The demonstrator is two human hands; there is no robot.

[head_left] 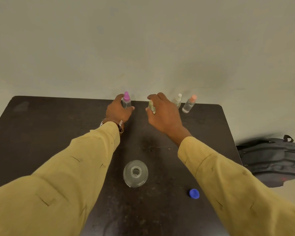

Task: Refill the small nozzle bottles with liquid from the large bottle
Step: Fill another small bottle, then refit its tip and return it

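Along the far edge of the worktop [41,125] stand, left to right, the leftmost bottle [126,103], second bottle [151,106], third bottle [177,101] and rightmost bottle [188,105]. The large bottle [135,173] stands nearer, mid-worktop, with the cap [194,193] lying to its right. A backpack [271,159] lies beyond the worktop's right edge

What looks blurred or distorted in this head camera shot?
Head view: the backpack at the right is smeared; the sleeves balloon toward the lower corners from the wide-angle lens; the pink-capped bottle in the left hand and the green bottle in the right hand look soft; light is dim and even.
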